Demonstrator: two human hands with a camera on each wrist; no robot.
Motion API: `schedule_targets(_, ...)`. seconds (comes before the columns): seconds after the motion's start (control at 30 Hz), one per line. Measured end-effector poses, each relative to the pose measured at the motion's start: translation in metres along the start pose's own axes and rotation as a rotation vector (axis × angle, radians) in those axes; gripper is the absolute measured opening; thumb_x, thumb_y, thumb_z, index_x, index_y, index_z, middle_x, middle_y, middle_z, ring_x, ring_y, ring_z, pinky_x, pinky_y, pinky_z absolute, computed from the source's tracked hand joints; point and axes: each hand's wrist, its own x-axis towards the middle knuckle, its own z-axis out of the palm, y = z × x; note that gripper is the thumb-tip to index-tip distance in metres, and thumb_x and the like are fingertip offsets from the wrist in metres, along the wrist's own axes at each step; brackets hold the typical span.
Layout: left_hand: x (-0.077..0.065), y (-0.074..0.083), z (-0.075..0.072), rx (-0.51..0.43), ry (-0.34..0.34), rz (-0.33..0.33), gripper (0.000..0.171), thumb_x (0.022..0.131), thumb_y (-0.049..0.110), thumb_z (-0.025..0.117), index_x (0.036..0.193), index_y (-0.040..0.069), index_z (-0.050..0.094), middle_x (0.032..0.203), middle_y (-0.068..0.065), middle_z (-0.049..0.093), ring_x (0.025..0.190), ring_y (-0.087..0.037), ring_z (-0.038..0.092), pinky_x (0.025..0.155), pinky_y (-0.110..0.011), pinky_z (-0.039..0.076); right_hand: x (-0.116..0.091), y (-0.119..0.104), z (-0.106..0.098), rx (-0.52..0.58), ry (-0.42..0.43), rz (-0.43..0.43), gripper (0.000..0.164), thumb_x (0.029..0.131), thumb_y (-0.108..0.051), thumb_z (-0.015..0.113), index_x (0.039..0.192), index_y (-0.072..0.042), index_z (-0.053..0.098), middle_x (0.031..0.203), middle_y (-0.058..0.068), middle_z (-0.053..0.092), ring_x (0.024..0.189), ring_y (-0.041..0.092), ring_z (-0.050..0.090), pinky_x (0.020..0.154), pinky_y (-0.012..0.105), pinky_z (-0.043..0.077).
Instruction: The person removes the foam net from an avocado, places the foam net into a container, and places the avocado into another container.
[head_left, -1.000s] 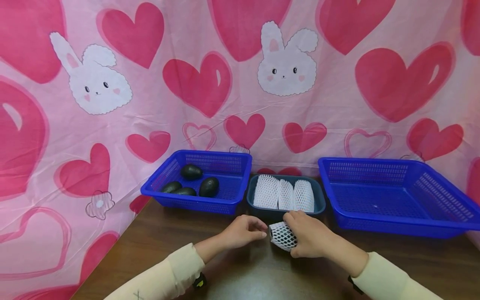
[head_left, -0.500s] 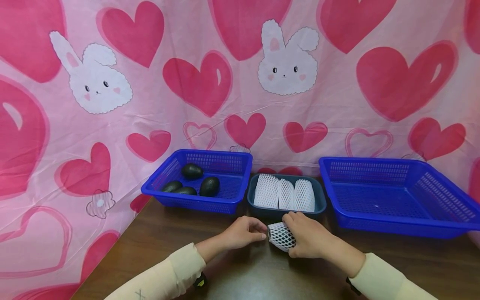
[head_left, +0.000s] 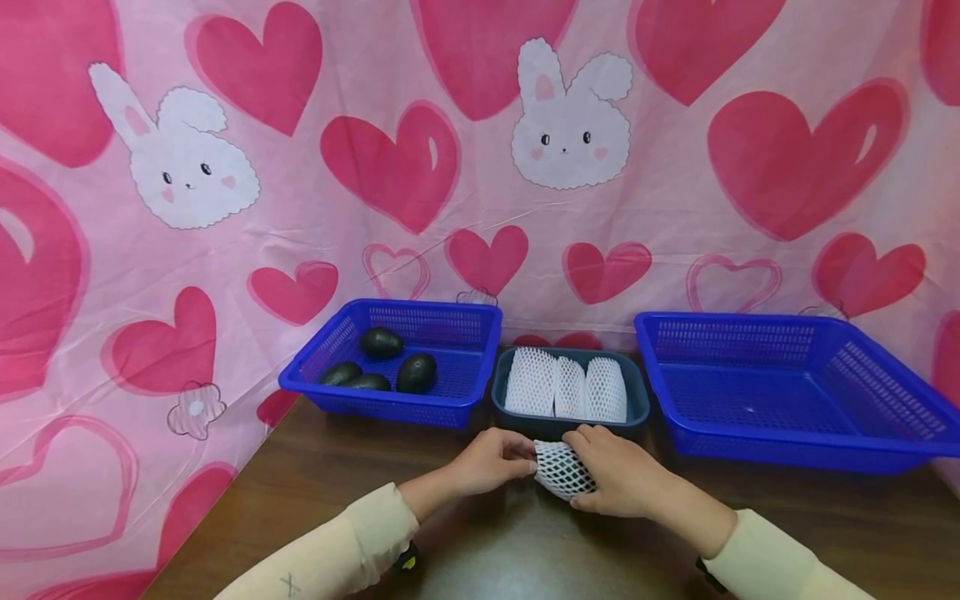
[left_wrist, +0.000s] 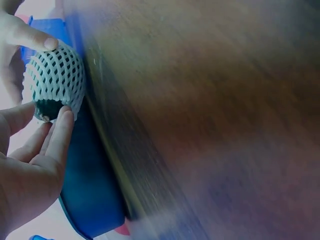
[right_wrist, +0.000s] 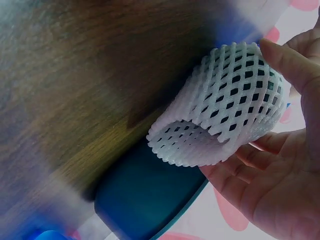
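An avocado in a white foam net sleeve (head_left: 564, 472) lies sideways between the hands, over the table's middle. My right hand (head_left: 622, 472) grips it from the right, its thumb and fingers around the net. At the sleeve's left end, the thumb and fingers of my left hand (head_left: 491, 462) pinch the rim. The left wrist view shows the dark avocado end (left_wrist: 48, 108) inside that opening. From the right wrist view, loose net (right_wrist: 185, 142) extends past the fruit at the other end.
Behind the hands, a dark teal tray (head_left: 636, 400) holds several white foam nets (head_left: 532, 383). A blue basket (head_left: 480, 350) at left contains several avocados (head_left: 417, 373). Another blue basket (head_left: 750, 392) stands at right, before a pink heart-patterned cloth (head_left: 420, 50).
My left hand, slightly apart from the sleeve's left end before, now touches and pinches its rim. The netted avocado has shifted very slightly in my right hand, which keeps its grip.
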Motion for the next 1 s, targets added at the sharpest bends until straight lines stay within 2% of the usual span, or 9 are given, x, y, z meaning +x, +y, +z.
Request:
schedule_targets(0.33, 0.005, -0.004, 0.003, -0.027, 0.033, 0.007, 0.016, 0.087, 0.007, 0.071, 0.101, -0.001, 0.072, 0.086, 0.000, 0.070, 0.072, -0.005, 0.062, 0.065, -0.021, 0.052, -0.006, 0.003, 0.001, 0.055, -0.014, 0.019, 0.077, 0.073, -0.043, 0.083, 0.128, 0.000, 0.051, 0.113, 0.006, 0.056, 0.102, 0.020, 0.053, 0.084, 0.043, 0.050)
schedule_targets(0.63, 0.005, -0.006, 0.004, -0.037, 0.027, 0.050, 0.017, 0.087, 0.005, 0.071, 0.101, -0.004, 0.070, 0.084, 0.002, 0.069, 0.072, -0.004, 0.063, 0.065, -0.022, 0.053, -0.017, 0.013, -0.005, 0.191, -0.061, 0.086, 0.082, 0.075, -0.043, 0.082, 0.135, 0.000, 0.047, 0.125, 0.011, 0.056, 0.112, 0.026, 0.054, 0.092, 0.049, 0.046)
schedule_targets(0.8, 0.006, -0.005, 0.004, -0.047, 0.028, 0.001, 0.016, 0.087, 0.006, 0.072, 0.101, -0.002, 0.071, 0.086, 0.000, 0.070, 0.073, -0.007, 0.064, 0.067, -0.023, 0.053, -0.024, 0.022, -0.005, 0.245, -0.063, 0.083, 0.082, 0.078, -0.045, 0.079, 0.138, 0.001, 0.047, 0.128, 0.014, 0.057, 0.114, 0.029, 0.055, 0.094, 0.052, 0.044)
schedule_targets(1.0, 0.007, -0.004, 0.004, -0.034, 0.032, -0.010, 0.016, 0.086, 0.006, 0.073, 0.101, 0.000, 0.072, 0.087, -0.001, 0.070, 0.074, -0.009, 0.063, 0.067, -0.022, 0.053, -0.026, 0.027, -0.002, 0.264, -0.073, 0.074, 0.079, 0.083, -0.048, 0.073, 0.138, 0.002, 0.047, 0.125, 0.014, 0.060, 0.112, 0.027, 0.057, 0.091, 0.051, 0.046)
